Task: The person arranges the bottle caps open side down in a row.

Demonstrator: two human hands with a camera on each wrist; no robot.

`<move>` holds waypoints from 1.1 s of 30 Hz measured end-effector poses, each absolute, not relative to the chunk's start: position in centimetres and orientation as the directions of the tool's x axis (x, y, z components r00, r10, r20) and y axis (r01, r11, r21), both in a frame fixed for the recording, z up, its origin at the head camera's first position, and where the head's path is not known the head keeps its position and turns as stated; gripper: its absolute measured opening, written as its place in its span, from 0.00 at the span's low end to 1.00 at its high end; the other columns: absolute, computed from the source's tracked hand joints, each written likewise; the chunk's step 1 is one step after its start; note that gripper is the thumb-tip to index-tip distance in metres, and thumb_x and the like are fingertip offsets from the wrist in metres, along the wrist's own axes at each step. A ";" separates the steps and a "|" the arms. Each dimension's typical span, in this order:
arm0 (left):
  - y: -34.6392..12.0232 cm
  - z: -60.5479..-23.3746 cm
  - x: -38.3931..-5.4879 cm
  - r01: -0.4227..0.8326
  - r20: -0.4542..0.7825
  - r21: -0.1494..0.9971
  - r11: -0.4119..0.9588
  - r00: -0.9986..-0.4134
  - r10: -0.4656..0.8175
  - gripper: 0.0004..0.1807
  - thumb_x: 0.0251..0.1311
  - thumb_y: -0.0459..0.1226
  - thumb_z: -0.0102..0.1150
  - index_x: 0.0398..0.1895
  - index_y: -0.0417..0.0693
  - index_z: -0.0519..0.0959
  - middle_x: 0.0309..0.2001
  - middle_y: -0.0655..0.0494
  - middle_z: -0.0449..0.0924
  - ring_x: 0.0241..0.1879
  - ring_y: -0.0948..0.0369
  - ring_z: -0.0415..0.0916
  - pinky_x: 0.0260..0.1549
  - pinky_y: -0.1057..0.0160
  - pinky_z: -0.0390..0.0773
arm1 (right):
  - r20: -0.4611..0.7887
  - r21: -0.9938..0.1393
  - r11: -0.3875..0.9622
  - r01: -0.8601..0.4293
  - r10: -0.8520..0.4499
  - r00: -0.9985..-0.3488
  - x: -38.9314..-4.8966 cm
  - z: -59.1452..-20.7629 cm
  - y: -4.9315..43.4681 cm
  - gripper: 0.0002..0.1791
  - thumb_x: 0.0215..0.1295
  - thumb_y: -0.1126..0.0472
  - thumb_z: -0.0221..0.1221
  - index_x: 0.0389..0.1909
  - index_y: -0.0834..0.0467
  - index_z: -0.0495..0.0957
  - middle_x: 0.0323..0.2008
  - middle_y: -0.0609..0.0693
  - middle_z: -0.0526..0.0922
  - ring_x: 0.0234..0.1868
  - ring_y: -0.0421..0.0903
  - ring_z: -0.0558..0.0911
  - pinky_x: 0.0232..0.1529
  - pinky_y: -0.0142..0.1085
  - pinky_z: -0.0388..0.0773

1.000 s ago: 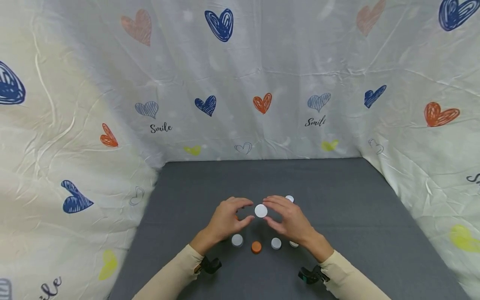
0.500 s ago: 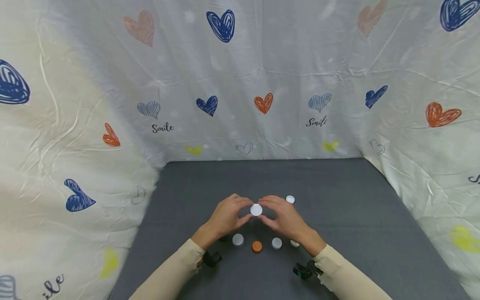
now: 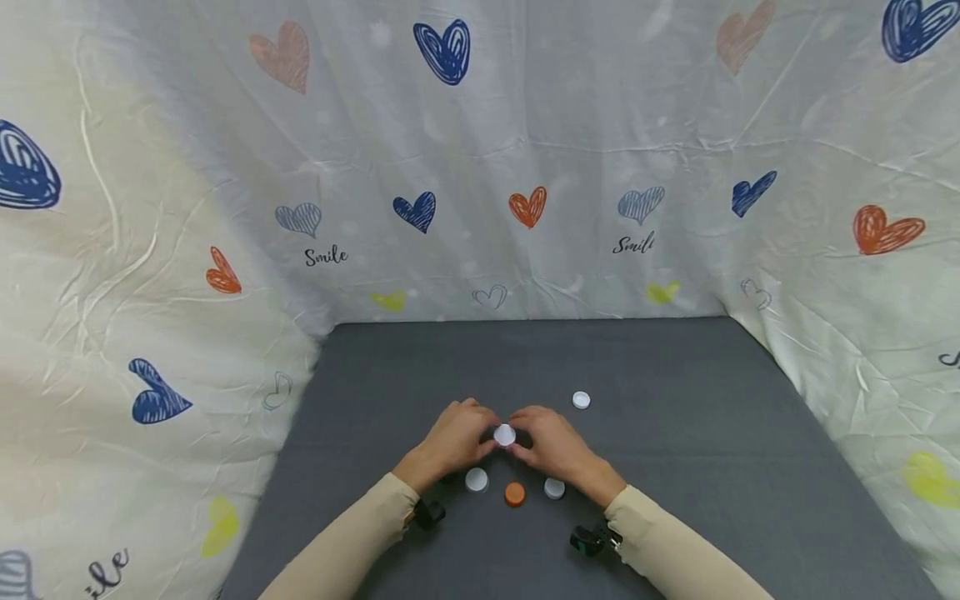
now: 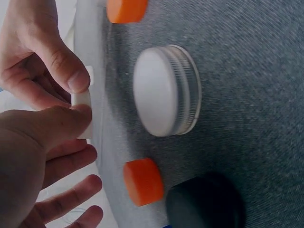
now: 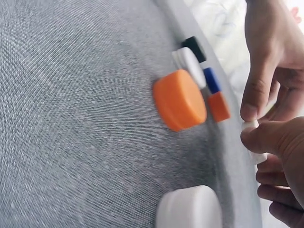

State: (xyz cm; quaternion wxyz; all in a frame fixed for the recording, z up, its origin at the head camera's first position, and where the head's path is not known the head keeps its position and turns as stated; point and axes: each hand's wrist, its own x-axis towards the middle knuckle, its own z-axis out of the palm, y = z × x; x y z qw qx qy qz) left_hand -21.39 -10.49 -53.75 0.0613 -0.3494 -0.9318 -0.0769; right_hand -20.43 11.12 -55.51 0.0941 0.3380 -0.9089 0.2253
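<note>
Both hands pinch a small white bottle cap [image 3: 505,435] over the grey cloth, its round white top facing the head camera. My left hand [image 3: 456,435] grips it from the left, while my right hand [image 3: 557,442] holds the opposite side. In the left wrist view the two thumbs lie close together on the white cap [image 4: 81,99], with the other left fingers loosely bent below. Nearer the body lie a white cap [image 3: 476,480] with ridged sides, an orange cap [image 3: 514,494] and another white cap [image 3: 554,488].
A lone white cap [image 3: 581,400] lies beyond the right hand. The left wrist view shows a black cap [image 4: 206,202] and an orange cap [image 4: 143,182]; a blue cap [image 5: 212,80] appears in the right wrist view. A heart-printed curtain [image 3: 480,150] surrounds the table.
The hands have drawn closer together around the white cap, and it has come slightly left and nearer the body. The right forearm has swung left.
</note>
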 end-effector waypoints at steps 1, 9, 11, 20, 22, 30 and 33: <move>-10.4 -53.8 -21.4 0.658 0.154 0.091 0.747 -0.751 0.642 0.12 0.58 0.47 0.71 0.45 0.60 0.87 0.43 0.66 0.87 0.41 0.59 0.78 0.38 0.56 0.77 | 0.319 -0.347 0.671 -0.656 -0.573 -0.755 -20.4 -55.6 11.0 0.17 0.59 0.51 0.71 0.47 0.55 0.87 0.48 0.49 0.86 0.52 0.47 0.83 0.52 0.45 0.81; -10.2 -55.0 -21.3 0.655 0.107 0.018 0.756 -0.753 0.650 0.07 0.55 0.49 0.73 0.35 0.62 0.87 0.35 0.67 0.86 0.35 0.59 0.75 0.32 0.57 0.73 | 0.284 -0.316 0.689 -0.652 -0.587 -0.758 -20.3 -57.0 10.4 0.16 0.59 0.50 0.70 0.44 0.55 0.87 0.48 0.50 0.86 0.53 0.48 0.83 0.54 0.45 0.80; -10.1 -55.2 -21.2 0.652 0.109 -0.002 0.758 -0.753 0.648 0.07 0.55 0.49 0.73 0.34 0.62 0.87 0.35 0.67 0.86 0.35 0.59 0.74 0.32 0.58 0.72 | 0.281 -0.310 0.693 -0.651 -0.588 -0.759 -20.2 -57.2 10.3 0.16 0.60 0.51 0.70 0.44 0.56 0.88 0.49 0.51 0.85 0.53 0.49 0.82 0.56 0.46 0.79; -10.2 -55.0 -20.8 0.634 0.088 -0.020 0.773 -0.769 0.633 0.08 0.58 0.50 0.70 0.37 0.62 0.87 0.38 0.66 0.87 0.37 0.58 0.73 0.36 0.57 0.64 | 0.296 -0.280 0.699 -0.658 -0.589 -0.752 -20.0 -57.0 10.3 0.16 0.59 0.52 0.71 0.43 0.58 0.88 0.50 0.53 0.85 0.54 0.51 0.82 0.57 0.48 0.78; -10.2 -54.7 -21.0 0.630 0.085 -0.016 0.776 -0.772 0.629 0.10 0.57 0.50 0.70 0.39 0.61 0.87 0.38 0.65 0.86 0.37 0.58 0.73 0.35 0.57 0.63 | 0.297 -0.278 0.700 -0.658 -0.588 -0.752 -20.0 -56.8 10.5 0.17 0.59 0.51 0.71 0.44 0.57 0.87 0.51 0.53 0.85 0.55 0.51 0.82 0.57 0.48 0.78; -9.5 -52.0 -22.7 0.626 0.127 -0.024 0.779 -0.771 0.624 0.19 0.57 0.52 0.70 0.50 0.57 0.87 0.47 0.62 0.87 0.43 0.57 0.77 0.37 0.54 0.69 | 0.300 -0.291 0.730 -0.618 -0.544 -0.784 -21.0 -54.1 12.6 0.22 0.61 0.52 0.69 0.52 0.60 0.85 0.54 0.55 0.84 0.58 0.52 0.80 0.59 0.49 0.77; -8.7 -50.9 -23.4 0.628 0.150 -0.029 0.777 -0.766 0.625 0.21 0.58 0.52 0.69 0.52 0.56 0.86 0.50 0.62 0.86 0.46 0.57 0.78 0.42 0.52 0.72 | 0.311 -0.281 0.753 -0.595 -0.515 -0.799 -21.6 -52.8 13.7 0.23 0.61 0.52 0.69 0.53 0.61 0.84 0.55 0.55 0.83 0.59 0.53 0.80 0.58 0.50 0.77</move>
